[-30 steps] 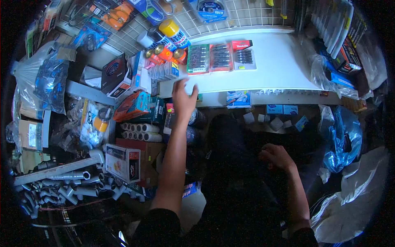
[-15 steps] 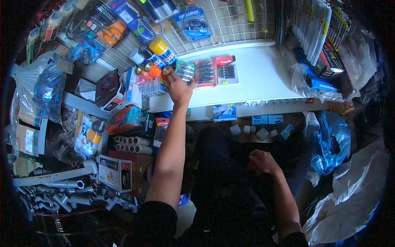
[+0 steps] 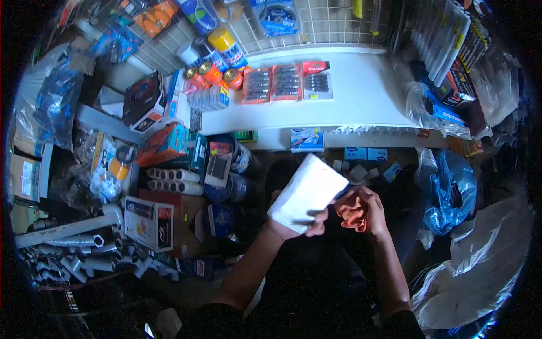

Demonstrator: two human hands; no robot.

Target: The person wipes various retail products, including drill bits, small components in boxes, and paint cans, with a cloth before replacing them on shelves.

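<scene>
My left hand (image 3: pixel 313 225) is closed around the lower edge of a flat white pack (image 3: pixel 309 192), held tilted in front of my body with its plain white side up. A crumpled orange-brown cloth (image 3: pixel 354 210) is bunched in my right hand (image 3: pixel 372 210), close to the right of the pack. Beyond my hands, on the white shelf (image 3: pixel 361 96), lie a red-edged pack of bits (image 3: pixel 257 86), a second such pack (image 3: pixel 287 82) and a red-topped Makita pack (image 3: pixel 318 82).
Spray cans (image 3: pixel 227 46) and small orange tins (image 3: pixel 210 72) stand at the shelf's left end, beside clear plastic cases (image 3: pixel 209 99). Grey pipe fittings (image 3: pixel 84 254) and paint rollers (image 3: pixel 174 183) lie at left. A blue plastic bag (image 3: pixel 454 189) hangs at right.
My left hand has come back from the shelf and now holds the white pack. The green pack is gone from the shelf. The right hand has risen slightly, showing the cloth.
</scene>
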